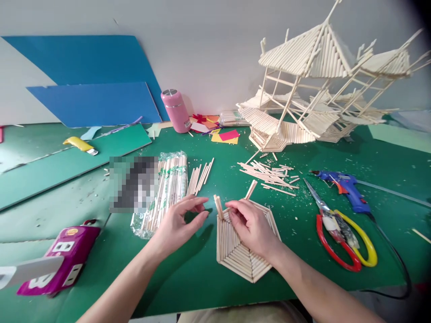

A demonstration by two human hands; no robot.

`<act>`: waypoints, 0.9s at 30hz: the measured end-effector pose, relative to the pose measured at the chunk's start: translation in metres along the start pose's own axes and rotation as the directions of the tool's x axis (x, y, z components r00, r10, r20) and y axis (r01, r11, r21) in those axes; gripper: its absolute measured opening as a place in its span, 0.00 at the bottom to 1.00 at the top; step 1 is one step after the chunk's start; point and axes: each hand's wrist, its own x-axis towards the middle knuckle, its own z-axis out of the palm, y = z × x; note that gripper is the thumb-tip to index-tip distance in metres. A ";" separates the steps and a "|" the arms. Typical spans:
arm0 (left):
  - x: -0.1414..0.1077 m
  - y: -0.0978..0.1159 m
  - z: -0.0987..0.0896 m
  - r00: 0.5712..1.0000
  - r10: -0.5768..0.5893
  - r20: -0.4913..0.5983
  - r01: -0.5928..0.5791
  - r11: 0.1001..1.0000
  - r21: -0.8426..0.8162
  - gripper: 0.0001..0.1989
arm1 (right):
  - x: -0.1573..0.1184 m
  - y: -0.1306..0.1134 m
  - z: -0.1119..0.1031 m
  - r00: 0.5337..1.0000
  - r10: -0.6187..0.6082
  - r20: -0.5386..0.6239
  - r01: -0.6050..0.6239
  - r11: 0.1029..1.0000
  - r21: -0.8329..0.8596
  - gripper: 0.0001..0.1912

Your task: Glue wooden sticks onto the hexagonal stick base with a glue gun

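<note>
A hexagonal panel of pale wooden sticks (232,246) lies on the green table, with short upright sticks (218,207) at its upper left corner and another stick (251,190) at its top. Over the panel is my right hand (251,224), its fingers curled together near the upright sticks; whether something is between the fingertips is hidden. Just left of the panel, my left hand (183,222) hovers with thumb and fingers apart, holding nothing. Behind it are a plastic-wrapped stick bundle (168,188) and several loose sticks (201,177).
Scissors (336,233) and a blue glue gun (350,188) with a cable lie right. Cut sticks (269,175) are scattered behind the panel. A stick pavilion model (303,89), pink bottle (176,111), yellow cutter (80,145) and purple power strip (63,255) stand or lie around.
</note>
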 end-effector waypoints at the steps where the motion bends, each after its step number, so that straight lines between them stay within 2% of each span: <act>1: -0.002 0.000 -0.003 0.999 -0.008 -0.031 0.009 1.000 0.004 0.10 | 0.000 0.000 0.000 1.000 -0.003 -0.007 0.003 1.000 -0.001 0.11; 3: -0.005 0.000 -0.006 0.996 -0.009 -0.089 0.013 0.999 0.051 0.08 | 0.000 0.001 0.000 1.000 -0.012 -0.016 0.012 1.000 0.000 0.11; 5: -0.008 0.002 -0.006 0.992 0.011 -0.124 0.003 0.994 0.105 0.09 | 0.000 0.002 0.000 1.000 -0.011 -0.017 0.012 1.000 0.001 0.11; 11: -0.008 0.013 0.002 0.987 0.093 -0.130 -0.073 0.985 0.154 0.15 | -0.001 0.002 0.002 1.000 0.001 -0.006 -0.001 1.000 -0.004 0.10; 13: -0.006 0.016 0.004 0.985 0.108 -0.133 -0.089 0.985 0.148 0.14 | -0.001 0.002 0.002 1.000 0.004 0.002 -0.004 1.000 0.003 0.11; 16: -0.004 0.019 0.007 0.987 0.125 -0.099 -0.113 0.986 0.120 0.06 | -0.001 0.002 0.002 1.000 0.000 0.007 0.000 1.000 0.018 0.11; 19: -0.002 0.020 0.010 0.989 0.144 -0.030 -0.140 0.984 0.112 0.10 | 0.000 0.001 0.002 1.000 -0.011 0.014 0.010 1.000 0.024 0.11; 22: 0.001 0.021 0.015 0.990 0.127 0.056 -0.133 0.984 0.117 0.07 | 0.000 0.001 0.003 0.999 -0.019 0.030 0.018 1.000 0.022 0.11; 27: 0.005 0.018 0.022 0.993 0.114 0.040 -0.118 0.986 0.117 0.06 | 0.000 0.000 0.004 0.999 -0.023 0.037 0.023 1.000 0.000 0.12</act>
